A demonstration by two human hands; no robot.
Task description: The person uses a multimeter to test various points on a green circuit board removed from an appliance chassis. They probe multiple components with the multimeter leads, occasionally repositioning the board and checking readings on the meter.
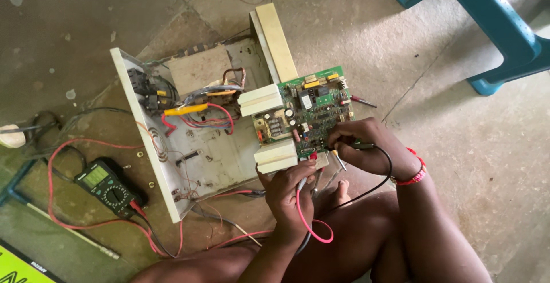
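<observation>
— Circuit board (312,111): green, stiff, light, crowded with fragile parts; best taken by its bare edges. It sits tilted on the open metal chassis (172,168), just above both hands.

— And the grips?

— Left hand (289,194) is closed narrowly around the red-lead probe (302,183), tip at the board's near edge. Right hand (366,145) pinches the black-lead probe (361,145) against the same edge. Well off beyond the left hand, a multimeter (106,184) lies on the floor.

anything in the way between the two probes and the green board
Nothing visible does. The left hand holds the red-lead probe and the right hand the black-lead probe, both already at the green board's near edge.
</observation>
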